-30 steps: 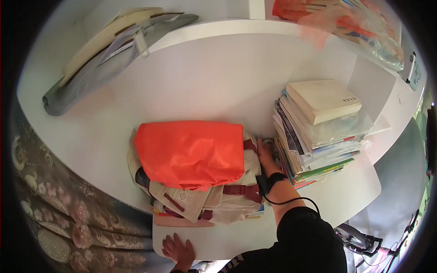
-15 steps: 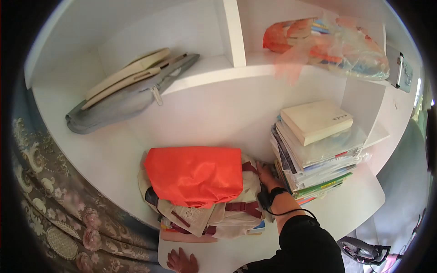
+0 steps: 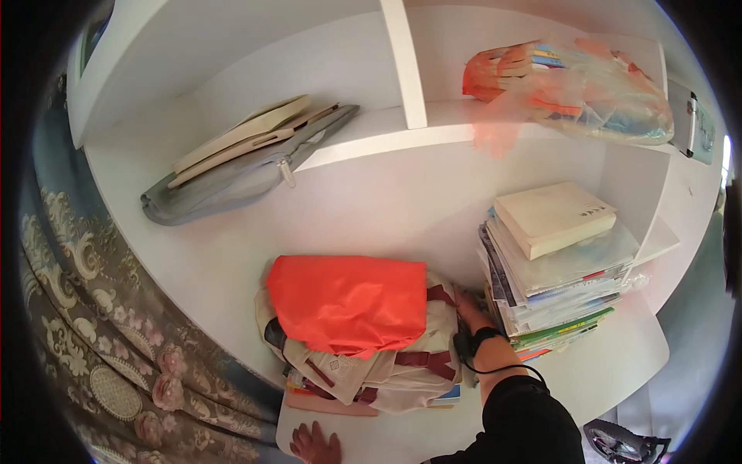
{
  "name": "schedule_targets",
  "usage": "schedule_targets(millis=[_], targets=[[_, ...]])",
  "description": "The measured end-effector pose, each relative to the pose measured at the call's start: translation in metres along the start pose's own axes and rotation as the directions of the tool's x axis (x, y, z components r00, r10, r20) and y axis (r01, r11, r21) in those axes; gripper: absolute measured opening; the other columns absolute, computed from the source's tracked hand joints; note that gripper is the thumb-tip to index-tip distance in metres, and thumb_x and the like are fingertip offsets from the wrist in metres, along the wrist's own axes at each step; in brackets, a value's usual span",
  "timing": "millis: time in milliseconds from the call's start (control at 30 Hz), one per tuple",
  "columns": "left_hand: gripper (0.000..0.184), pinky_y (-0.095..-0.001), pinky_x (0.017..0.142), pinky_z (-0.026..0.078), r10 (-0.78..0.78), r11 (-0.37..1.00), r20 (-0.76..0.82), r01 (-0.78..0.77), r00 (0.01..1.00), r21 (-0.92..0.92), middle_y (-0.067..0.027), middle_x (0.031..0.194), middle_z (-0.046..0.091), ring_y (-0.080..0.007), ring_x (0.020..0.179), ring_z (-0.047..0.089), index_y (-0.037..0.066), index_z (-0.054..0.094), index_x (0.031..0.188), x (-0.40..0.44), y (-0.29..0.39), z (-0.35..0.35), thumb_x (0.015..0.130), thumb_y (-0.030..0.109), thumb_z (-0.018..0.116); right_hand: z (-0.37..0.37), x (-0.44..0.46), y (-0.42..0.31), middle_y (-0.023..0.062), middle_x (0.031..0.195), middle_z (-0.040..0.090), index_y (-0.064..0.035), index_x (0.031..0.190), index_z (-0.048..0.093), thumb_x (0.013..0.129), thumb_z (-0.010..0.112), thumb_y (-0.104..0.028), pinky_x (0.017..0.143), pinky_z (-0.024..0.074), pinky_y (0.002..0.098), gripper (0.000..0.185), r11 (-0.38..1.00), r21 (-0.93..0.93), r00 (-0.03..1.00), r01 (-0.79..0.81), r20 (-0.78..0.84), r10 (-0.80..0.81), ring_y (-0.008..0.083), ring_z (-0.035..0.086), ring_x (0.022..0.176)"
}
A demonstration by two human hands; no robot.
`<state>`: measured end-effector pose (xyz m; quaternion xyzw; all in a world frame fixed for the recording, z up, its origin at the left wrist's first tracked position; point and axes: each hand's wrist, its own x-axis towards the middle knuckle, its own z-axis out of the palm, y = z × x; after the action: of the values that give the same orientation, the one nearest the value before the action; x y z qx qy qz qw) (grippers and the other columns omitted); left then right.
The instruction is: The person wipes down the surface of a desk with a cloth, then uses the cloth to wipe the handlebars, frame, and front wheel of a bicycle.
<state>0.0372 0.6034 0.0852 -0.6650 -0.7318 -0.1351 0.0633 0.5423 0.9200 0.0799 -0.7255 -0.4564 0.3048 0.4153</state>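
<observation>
My left hand (image 3: 315, 445) lies on the white desk near its front edge, fingers spread and holding nothing. At the right side of a beige backpack with maroon straps (image 3: 402, 379), my right hand (image 3: 471, 311) reaches in between the bag and a stack of books. Its fingers are largely hidden, so I cannot tell whether they grip the bag. A folded bright red cloth or bag (image 3: 352, 301) rests on top of the backpack. Beneath the backpack, edges of books and a pinkish flat item (image 3: 328, 404) stick out.
A tall stack of books and papers (image 3: 553, 278) stands right of my arm. On the shelf above sit a grey zippered case (image 3: 224, 189) with flat items and a plastic bag of books (image 3: 603, 100). A patterned curtain (image 3: 124, 363) hangs at left; a bicycle wheel (image 3: 614, 445) shows lower right.
The whole view has shifted, so everything appears slightly farther right and lower. Both hands stay in about the same places by the backpack and on the desk.
</observation>
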Motion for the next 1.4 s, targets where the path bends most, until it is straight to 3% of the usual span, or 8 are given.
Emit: schedule_targets(millis=[67,100,200,300,767,967,1233,1400], targets=[[0.065,-0.0656,0.098,0.027,0.016,1.0,0.006,-0.016,1.0,0.0,-0.0189,0.146,0.036,-0.043,0.132,0.031,0.014,0.042,0.143,-0.001,-0.003,-0.001,0.091,0.049,0.057,0.006,0.008,0.016,0.0267,0.136,0.054,0.0056,0.134,0.052,0.092,0.041,-0.067,0.104,0.0388,0.0413,0.084,0.998,0.046,0.999,-0.041,-0.014,0.041,0.034,0.051,0.129],[0.065,-0.0654,0.098,0.027,0.016,1.0,0.012,-0.016,1.0,0.013,-0.0185,0.147,0.034,-0.0429,0.132,0.031,0.015,0.042,0.144,0.0,-0.002,0.0,0.091,0.049,0.057,-0.003,-0.006,0.002,0.0316,0.146,0.04,0.0086,0.14,0.044,0.093,0.03,-0.071,0.116,0.0256,0.0458,0.093,0.999,0.026,0.998,-0.043,0.054,0.042,0.0404,0.036,0.14],[0.068,-0.0661,0.102,0.023,-0.031,0.999,0.094,0.034,0.995,-0.025,-0.0205,0.144,0.033,-0.0448,0.134,0.026,0.009,0.045,0.139,0.004,0.003,-0.008,0.084,0.045,0.061,0.008,0.003,0.018,0.0229,0.139,0.052,0.0044,0.139,0.047,0.094,0.038,-0.067,0.106,0.0371,0.0393,0.085,0.984,0.177,1.0,-0.017,0.004,0.017,0.0309,0.049,0.13],[0.069,-0.0675,0.103,0.022,-0.046,0.998,0.114,0.05,0.992,-0.035,-0.0212,0.14,0.034,-0.0456,0.135,0.025,0.006,0.049,0.135,0.005,0.002,-0.007,0.079,0.044,0.064,0.005,0.011,0.021,0.0312,0.147,0.039,0.0074,0.141,0.043,0.093,0.028,-0.07,0.118,0.0219,0.0439,0.092,0.996,0.082,0.996,-0.026,0.087,0.019,0.0402,0.033,0.141],[0.07,-0.0647,0.106,0.021,-0.034,0.999,0.102,0.033,0.994,0.007,-0.0191,0.143,0.035,-0.043,0.135,0.028,0.01,0.046,0.139,0.006,0.005,-0.008,0.081,0.046,0.063,-0.018,-0.064,-0.03,0.0357,0.124,0.056,0.0062,0.121,0.058,0.1,0.033,-0.047,0.105,0.0365,0.0506,0.063,0.991,-0.016,0.99,0.13,-0.056,-0.13,0.0484,0.05,0.121],[0.068,-0.0619,0.108,0.022,-0.073,0.996,0.147,0.065,0.987,0.055,-0.0179,0.148,0.033,-0.0406,0.138,0.026,0.015,0.044,0.142,0.007,0.004,-0.003,0.084,0.047,0.061,-0.016,-0.1,-0.024,0.0356,0.109,0.061,0.0076,0.109,0.06,0.096,0.046,-0.045,0.093,0.0439,0.0551,0.056,0.994,-0.104,0.98,0.016,-0.194,-0.036,0.0519,0.056,0.107],[0.066,-0.0631,0.108,0.022,-0.108,0.991,0.179,0.093,0.978,0.091,-0.0144,0.15,0.033,-0.0381,0.14,0.025,0.018,0.042,0.145,0.008,0.006,-0.005,0.088,0.049,0.057,-0.04,-0.234,-0.018,0.0342,0.101,0.062,0.0042,0.105,0.055,0.092,0.051,-0.04,0.086,0.0461,0.0545,0.046,0.966,-0.252,0.998,0.059,-0.021,-0.067,0.0507,0.059,0.098],[0.066,-0.0632,0.108,0.023,-0.129,0.989,0.208,0.111,0.97,0.096,-0.0142,0.151,0.031,-0.0367,0.142,0.023,0.018,0.041,0.145,0.008,0.009,-0.01,0.089,0.049,0.056,-0.093,-0.343,-0.028,0.032,0.11,0.063,0.0049,0.118,0.055,0.09,0.052,-0.037,0.092,0.0483,0.0489,0.05,0.891,-0.426,0.956,0.157,0.293,-0.028,0.0461,0.061,0.104]])
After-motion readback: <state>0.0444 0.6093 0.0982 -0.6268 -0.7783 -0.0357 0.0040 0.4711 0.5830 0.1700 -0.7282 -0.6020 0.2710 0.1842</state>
